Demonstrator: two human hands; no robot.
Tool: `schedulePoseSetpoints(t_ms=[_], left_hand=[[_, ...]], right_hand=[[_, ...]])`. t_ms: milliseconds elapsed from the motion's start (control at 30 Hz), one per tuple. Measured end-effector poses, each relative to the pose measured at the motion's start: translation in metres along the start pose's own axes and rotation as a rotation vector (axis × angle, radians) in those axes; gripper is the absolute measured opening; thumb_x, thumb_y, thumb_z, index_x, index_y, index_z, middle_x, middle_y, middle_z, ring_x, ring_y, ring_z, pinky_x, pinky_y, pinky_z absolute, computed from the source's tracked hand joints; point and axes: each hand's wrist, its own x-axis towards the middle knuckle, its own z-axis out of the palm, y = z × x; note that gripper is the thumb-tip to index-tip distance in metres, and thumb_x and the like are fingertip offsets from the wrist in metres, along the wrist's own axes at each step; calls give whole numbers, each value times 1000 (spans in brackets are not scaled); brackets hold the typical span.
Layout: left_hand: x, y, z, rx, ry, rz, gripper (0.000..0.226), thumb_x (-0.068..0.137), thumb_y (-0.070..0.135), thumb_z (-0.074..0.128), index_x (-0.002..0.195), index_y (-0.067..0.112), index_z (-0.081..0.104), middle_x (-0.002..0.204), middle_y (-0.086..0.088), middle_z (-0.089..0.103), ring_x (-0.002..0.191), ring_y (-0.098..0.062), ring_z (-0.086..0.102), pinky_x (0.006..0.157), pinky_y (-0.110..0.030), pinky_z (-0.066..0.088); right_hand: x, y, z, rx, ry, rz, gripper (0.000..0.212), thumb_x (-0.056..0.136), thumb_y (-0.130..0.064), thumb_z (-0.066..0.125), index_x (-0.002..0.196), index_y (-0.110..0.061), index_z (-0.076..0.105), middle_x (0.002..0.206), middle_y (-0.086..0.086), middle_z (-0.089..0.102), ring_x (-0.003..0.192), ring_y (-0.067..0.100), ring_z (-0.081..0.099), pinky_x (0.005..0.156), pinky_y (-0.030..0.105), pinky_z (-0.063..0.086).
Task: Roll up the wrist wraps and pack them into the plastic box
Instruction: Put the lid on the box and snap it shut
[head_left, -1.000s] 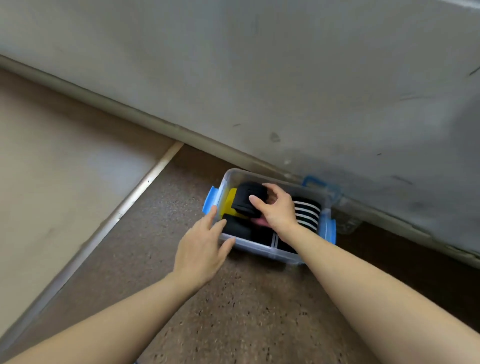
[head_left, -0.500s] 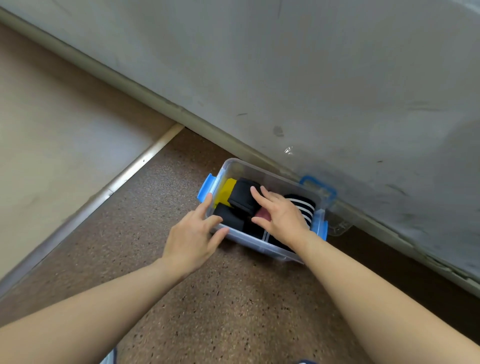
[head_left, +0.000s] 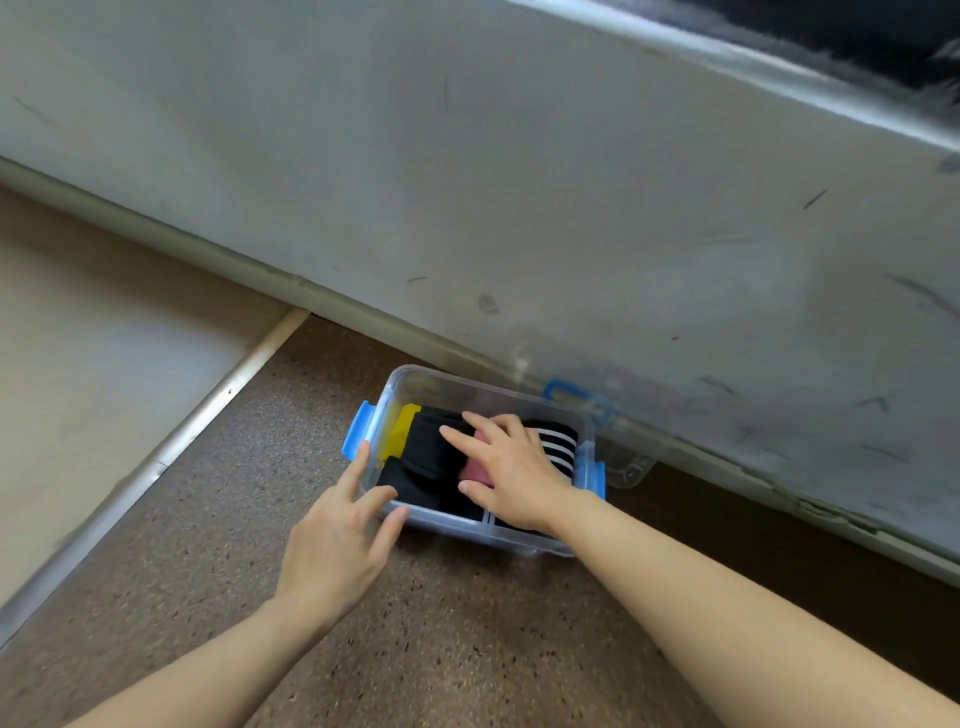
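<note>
Right hand (head_left: 511, 475), fingers spread flat, presses black wrap roll (head_left: 431, 454); roll's long axis runs toward wall. Left hand (head_left: 337, 540), fingers splayed, steadies plastic box (head_left: 467, 527) at near-left corner.

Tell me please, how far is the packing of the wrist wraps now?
Mostly done: rolled wraps, black, yellow, pink and black-and-white striped, already sit in the plastic box. In hand: the right hand presses flat on them while the left hand steadies the box's near corner. No loose wraps are visible outside.
</note>
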Motion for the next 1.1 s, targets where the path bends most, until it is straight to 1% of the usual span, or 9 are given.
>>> schedulePoseSetpoints(t_ms=[100, 167, 267, 333, 600, 733, 867, 967, 1100], left_hand=[[0, 3, -1, 14, -6, -8, 24, 92, 46, 69, 106, 27, 75, 162, -3, 41, 108, -23, 67, 76, -41, 60], [-1, 3, 0, 9, 1, -12, 22, 92, 43, 71, 106, 25, 75, 162, -4, 41, 107, -25, 67, 78, -41, 59], [-1, 3, -1, -7, -10, -28, 22, 92, 41, 72, 106, 25, 76, 163, -2, 38, 105, -26, 67, 79, -41, 57], [0, 3, -1, 3, -21, -31, 24, 93, 44, 69, 109, 27, 75, 165, 0, 35, 107, -25, 66, 80, -41, 58], [2, 9, -8, 30, -65, -51, 26, 96, 46, 64, 111, 28, 75, 168, 3, 29, 107, -29, 69, 79, -41, 57], [2, 11, -13, 35, -104, -62, 27, 97, 49, 60, 113, 31, 73, 169, 6, 24, 108, -28, 69, 79, -40, 57], [3, 13, -17, 37, -130, -62, 31, 98, 52, 57, 117, 33, 71, 170, 8, 21, 109, -24, 69, 83, -40, 57], [3, 14, -19, 42, -141, -56, 32, 99, 53, 55, 118, 33, 70, 170, 8, 18, 109, -23, 70, 83, -40, 58], [4, 13, -22, 35, -177, -50, 34, 99, 56, 53, 120, 34, 69, 171, 9, 15, 110, -23, 69, 84, -40, 58]], right_hand=[[-2, 2, -3, 51, 44, -17, 68, 100, -36, 59, 159, -41, 25, 169, -4, 18, 145, 25, 21, 118, 48, 25], [-5, 10, -9, 100, 139, 3, 60, 99, -33, 61, 155, -36, 39, 162, -3, 34, 141, 24, 30, 116, 47, 28], [-10, 44, -20, 87, 432, 209, 42, 94, -24, 67, 136, -20, 63, 138, 5, 60, 127, 32, 50, 105, 52, 41], [-16, 74, -31, 34, 496, 407, 41, 93, -22, 66, 134, -15, 62, 137, 11, 59, 127, 37, 50, 106, 51, 39], [-21, 124, -53, -66, 295, 601, 58, 96, -27, 64, 148, -16, 42, 151, 12, 43, 138, 36, 36, 107, 47, 32], [-14, 125, -66, -65, 247, 578, 41, 100, -33, 57, 139, -21, 56, 135, 14, 51, 131, 34, 42, 104, 45, 32], [-22, 122, -79, 209, 124, 497, 36, 101, -31, 61, 131, -11, 64, 127, 14, 64, 116, 32, 61, 97, 41, 47], [-34, 115, -96, 277, 163, 464, 28, 101, -21, 62, 121, -3, 68, 120, 17, 70, 102, 26, 62, 85, 33, 44], [-44, 93, -113, 291, 235, 420, 27, 96, -18, 69, 118, -3, 71, 114, 14, 73, 104, 28, 67, 91, 37, 49]])
